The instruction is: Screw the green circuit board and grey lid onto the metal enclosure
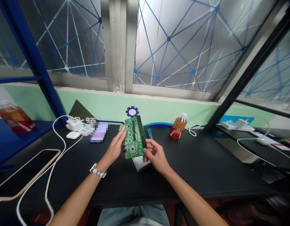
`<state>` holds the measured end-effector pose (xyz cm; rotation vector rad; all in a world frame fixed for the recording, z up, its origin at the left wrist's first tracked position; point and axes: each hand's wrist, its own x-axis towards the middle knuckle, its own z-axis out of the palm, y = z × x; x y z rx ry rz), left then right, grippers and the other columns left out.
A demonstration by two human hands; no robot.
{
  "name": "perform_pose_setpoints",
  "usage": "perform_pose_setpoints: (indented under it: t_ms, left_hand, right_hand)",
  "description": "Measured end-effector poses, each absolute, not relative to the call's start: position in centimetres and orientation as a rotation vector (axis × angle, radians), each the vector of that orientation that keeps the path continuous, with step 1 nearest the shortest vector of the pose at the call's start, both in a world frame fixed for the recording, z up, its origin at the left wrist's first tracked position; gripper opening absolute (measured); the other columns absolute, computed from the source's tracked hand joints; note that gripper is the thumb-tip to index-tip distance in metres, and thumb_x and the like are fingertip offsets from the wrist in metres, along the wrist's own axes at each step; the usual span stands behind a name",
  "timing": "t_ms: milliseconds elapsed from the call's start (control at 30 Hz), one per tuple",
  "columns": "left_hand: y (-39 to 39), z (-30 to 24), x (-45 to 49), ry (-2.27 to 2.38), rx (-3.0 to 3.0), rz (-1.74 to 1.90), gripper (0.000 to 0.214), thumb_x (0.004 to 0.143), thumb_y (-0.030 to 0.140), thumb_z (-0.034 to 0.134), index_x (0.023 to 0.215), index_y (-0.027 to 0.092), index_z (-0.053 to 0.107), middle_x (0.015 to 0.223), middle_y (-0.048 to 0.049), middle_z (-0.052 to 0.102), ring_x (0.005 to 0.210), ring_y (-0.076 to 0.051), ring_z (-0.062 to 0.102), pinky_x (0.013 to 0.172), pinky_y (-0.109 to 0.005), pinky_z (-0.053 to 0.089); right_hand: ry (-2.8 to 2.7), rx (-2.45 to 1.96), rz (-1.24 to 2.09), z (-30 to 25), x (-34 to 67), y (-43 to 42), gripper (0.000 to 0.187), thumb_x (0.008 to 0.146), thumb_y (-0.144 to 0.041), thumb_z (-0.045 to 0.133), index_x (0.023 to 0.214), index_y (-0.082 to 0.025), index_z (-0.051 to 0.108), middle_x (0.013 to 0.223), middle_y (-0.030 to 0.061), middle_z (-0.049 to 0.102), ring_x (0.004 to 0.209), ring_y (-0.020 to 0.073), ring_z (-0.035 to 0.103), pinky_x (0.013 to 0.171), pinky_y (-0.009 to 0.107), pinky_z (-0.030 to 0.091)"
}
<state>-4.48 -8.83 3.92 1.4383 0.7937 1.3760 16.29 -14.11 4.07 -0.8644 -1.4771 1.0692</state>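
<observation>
I hold a green circuit board (132,137) upright above the black table (182,169), near its middle. My left hand (115,147) grips the board's left edge with its fingers curled. My right hand (154,155) pinches the board's lower right corner, by the black connector strip along the right edge. A white box (140,164) lies on the table just under the board, partly hidden by my right hand. A bracelet sits on my left wrist.
A phone (99,131), a white power strip with chargers (77,126) and white cables (53,169) lie at the left. A blue pen (150,133) and an orange drink bottle (178,126) stand behind the board. Another bottle (15,118) rests on the blue shelf at far left.
</observation>
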Motion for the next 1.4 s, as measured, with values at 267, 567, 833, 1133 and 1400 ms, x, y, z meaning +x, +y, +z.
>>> perform_pose_setpoints:
  t_ms: [267,567,833,1133,1400]
  left_hand:
    - [-8.1,4.6,-7.0,0.827,1.808,1.481,0.034,0.085,0.027,0.069,0.118,0.023,0.069,0.109,-0.0076,0.069,0.095,-0.021,0.066,0.089,-0.036,0.051]
    - [-8.4,5.3,-6.7,0.804,1.840,1.595,0.012,0.079,0.033,0.079,0.082,0.022,0.078,0.082,-0.0049,0.063,0.078,-0.019,0.058,0.070,-0.032,0.047]
    - [-9.1,5.0,-5.1,0.979,1.894,1.664,0.015,0.086,0.037,0.072,0.092,0.025,0.078,0.106,-0.0065,0.061,0.103,-0.024,0.059,0.095,-0.039,0.046]
    - [-10.7,4.3,-3.6,0.883,2.020,1.379,0.044,0.096,0.045,0.056,0.134,0.025,0.058,0.134,-0.0106,0.059,0.127,-0.030,0.053,0.112,-0.043,0.036]
    - [-11.2,4.3,-3.6,0.807,2.212,1.094,0.088,0.084,0.056,0.068,0.155,0.022,0.029,0.150,-0.0164,0.039,0.138,-0.034,0.041,0.115,-0.046,0.034]
  right_hand:
    - [-1.194,-0.754,1.482,4.5,17.1,-13.5,0.033,0.080,-0.038,0.075,0.099,-0.015,0.062,0.071,0.0007,0.065,0.050,0.0140,0.064,0.040,0.021,0.047]
    - [-1.385,-0.727,1.410,3.6,17.5,-13.6,0.056,0.093,-0.062,0.049,0.079,-0.011,0.066,0.056,0.0047,0.062,0.051,0.0159,0.063,0.046,0.023,0.045]
    - [-1.516,-0.629,1.450,3.4,16.7,-14.1,0.076,0.097,-0.069,0.029,0.063,-0.012,0.065,0.063,0.0106,0.066,0.057,0.0165,0.064,0.052,0.025,0.048]
    - [-1.507,-0.555,1.437,4.7,15.8,-15.3,0.056,0.093,-0.063,0.051,0.078,-0.012,0.067,0.074,0.0125,0.071,0.071,0.0229,0.070,0.056,0.030,0.055]
    - [-1.482,-0.470,1.416,3.9,16.3,-15.0,0.039,0.087,-0.051,0.065,0.094,-0.013,0.067,0.084,0.0094,0.069,0.062,0.0191,0.066,0.053,0.030,0.053]
